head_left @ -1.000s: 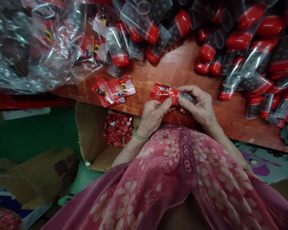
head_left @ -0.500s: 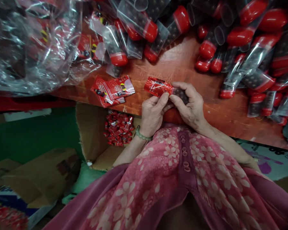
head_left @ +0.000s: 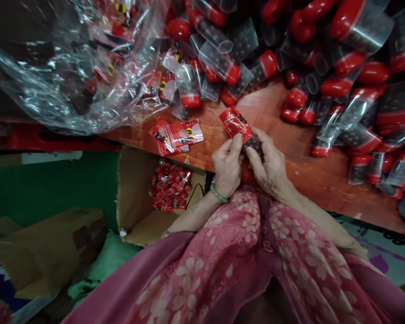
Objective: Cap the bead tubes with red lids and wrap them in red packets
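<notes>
Across the upper half of the frame stretched a reddish wooden table. At centre, the left hand's thumb and fingers were pinched on a red packet; the right hand's were clamped around a dark tube at the packet's lower end. Flat packets lay left of centre, red-capped tubes crowded the upper right, and an open carton stood lower left.

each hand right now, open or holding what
Left hand: closed, pinching the red wrapper.
Right hand: closed, holding the dark-filled tube.
</notes>
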Demonstrator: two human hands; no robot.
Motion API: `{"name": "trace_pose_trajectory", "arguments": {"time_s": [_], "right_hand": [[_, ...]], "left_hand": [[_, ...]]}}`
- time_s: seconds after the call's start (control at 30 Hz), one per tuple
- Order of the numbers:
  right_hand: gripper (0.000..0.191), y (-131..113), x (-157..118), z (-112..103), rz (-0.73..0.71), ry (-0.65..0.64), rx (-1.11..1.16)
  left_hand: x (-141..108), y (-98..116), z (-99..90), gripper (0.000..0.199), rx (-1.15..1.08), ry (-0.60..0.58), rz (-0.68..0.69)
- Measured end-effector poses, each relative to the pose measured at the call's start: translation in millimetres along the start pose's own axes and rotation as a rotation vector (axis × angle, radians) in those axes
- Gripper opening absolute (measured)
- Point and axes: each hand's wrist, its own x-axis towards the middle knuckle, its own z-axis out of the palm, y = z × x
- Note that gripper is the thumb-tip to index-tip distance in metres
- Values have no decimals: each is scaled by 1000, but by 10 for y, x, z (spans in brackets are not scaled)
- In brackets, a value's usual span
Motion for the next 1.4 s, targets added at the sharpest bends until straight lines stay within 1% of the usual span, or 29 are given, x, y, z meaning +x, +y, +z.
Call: {"name": "trace_pose_trajectory", "arguments": {"time_s": [0.1,0.2,0.27,0.4,0.47,0.53,0.6,0.67,0.77,0.83,0.93,1.07,1.13,1.23,1.3,1.4], "right_hand": [[46,48,-36,114,-4,100,5],[49,119,-59,171,61,114,79],[50,153,-58,160,114,106,163],[48,155,-28,79,170,72,348],[47,140,-17,44,180,51,381],[47,134,-19,29,189,36,388],[47,141,-35,37,176,17,364],[48,161,-56,65,135,20,289],[49,197,-83,123,46,125,125],[50,213,-88,147,25,195,64],[50,211,-70,133,87,196,130],[50,185,-30,58,200,171,312],[51,180,-17,32,238,157,365],[52,181,-10,22,277,133,412],[54,177,-13,31,292,110,407],[55,155,-21,65,265,116,294]], "left_hand": [[7,-22,37,50,-29,6,33],[3,-22,57,54,-98,-22,37],[4,-13,45,53,-148,-92,23],[28,37,-36,44,-202,-287,-5],[46,77,-74,47,-230,-348,-25],[63,106,-90,51,-249,-381,-47],[78,101,-79,52,-254,-373,-68],[90,54,-43,53,-246,-330,-89],[89,-54,34,53,-232,-253,-81],[73,-101,81,52,-222,-218,-50],[35,-85,120,54,-166,-213,-10],[10,-2,103,53,-75,-317,4],[27,14,85,50,-67,-342,17],[76,7,71,51,-96,-336,34],[104,-2,74,52,-104,-322,21],[98,-9,89,53,-75,-259,18]]}}
